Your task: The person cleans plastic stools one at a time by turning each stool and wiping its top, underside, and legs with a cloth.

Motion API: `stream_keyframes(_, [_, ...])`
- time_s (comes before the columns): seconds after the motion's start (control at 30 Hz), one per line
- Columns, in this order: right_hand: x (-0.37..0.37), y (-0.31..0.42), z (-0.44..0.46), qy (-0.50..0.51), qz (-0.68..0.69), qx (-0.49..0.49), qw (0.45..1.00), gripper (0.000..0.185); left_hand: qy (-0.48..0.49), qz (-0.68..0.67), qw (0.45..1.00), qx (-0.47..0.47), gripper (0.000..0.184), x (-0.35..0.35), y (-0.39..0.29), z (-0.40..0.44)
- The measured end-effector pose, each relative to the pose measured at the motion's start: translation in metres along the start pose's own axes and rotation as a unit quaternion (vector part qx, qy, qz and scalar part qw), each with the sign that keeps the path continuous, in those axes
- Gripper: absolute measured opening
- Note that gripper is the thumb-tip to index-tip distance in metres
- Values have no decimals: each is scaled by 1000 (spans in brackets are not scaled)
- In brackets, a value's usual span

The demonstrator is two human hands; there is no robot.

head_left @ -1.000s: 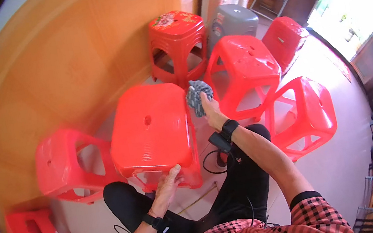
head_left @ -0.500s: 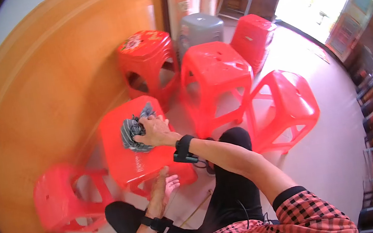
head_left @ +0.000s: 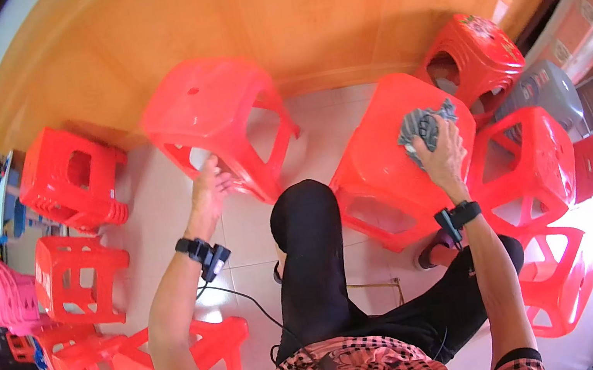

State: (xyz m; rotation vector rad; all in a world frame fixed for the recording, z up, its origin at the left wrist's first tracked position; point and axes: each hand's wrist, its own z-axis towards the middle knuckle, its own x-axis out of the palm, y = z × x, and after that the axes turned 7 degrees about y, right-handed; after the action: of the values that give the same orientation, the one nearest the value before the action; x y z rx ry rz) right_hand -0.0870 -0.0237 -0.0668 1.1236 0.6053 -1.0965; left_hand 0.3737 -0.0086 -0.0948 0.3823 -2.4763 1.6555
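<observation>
A crumpled grey striped cloth [head_left: 417,132] is pressed on the seat of a red plastic stool [head_left: 385,150] in front of me. My right hand [head_left: 443,152] is closed over the cloth. To the left, my left hand [head_left: 209,189] is held with its fingers apart and holds nothing. Just beyond it stands another red plastic stool [head_left: 207,94] by the wall; I cannot tell whether the fingers touch its leg. Both wrists wear black straps with small devices.
Stacked red stools [head_left: 72,179] and several single ones stand at left, near pink chairs [head_left: 2,289]. At right are a patterned red stool stack [head_left: 482,52], a grey stool [head_left: 544,96] and more red stools [head_left: 532,161]. An orange wall [head_left: 315,17] closes off the far side.
My view has swung left, bringing the left-side stools into sight. My left hand has moved away from the stool with the cloth, toward another stool. My right hand stays on the cloth.
</observation>
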Motion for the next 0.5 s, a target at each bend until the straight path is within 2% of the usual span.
stream_keyframes(0.07, [2,0,1,18,-10,-1,1000,63,-125,14,992,15,92,-31,3,19])
stream_keyframes(0.1, [1,0,2,27,-22,7,999,63,-132,7,991,15,92,-35,-2,26])
stream_keyframes(0.17, [-2,3,3,40,-27,8,999,64,-125,-21,992,14,112,-39,-9,45])
stream_keyframes(0.23, [0,4,4,45,-37,18,998,65,-123,-77,989,0,118,-35,-12,64])
stream_keyframes(0.3, [6,-7,6,39,-40,-11,998,65,-155,-104,982,5,115,-18,-24,77])
stream_keyframes(0.37, [6,-7,6,42,-46,-4,998,64,-148,-123,972,134,100,7,-36,70])
stream_keyframes(0.4, [8,-8,6,47,-46,-11,998,64,-155,-127,971,133,100,10,-37,69])
stream_keyframes(0.47, [7,-9,7,37,-31,-17,999,63,-188,-148,965,111,83,9,-40,72])
stream_keyframes(0.5, [6,-10,6,39,-31,-26,998,62,-212,-171,960,69,55,2,-44,76])
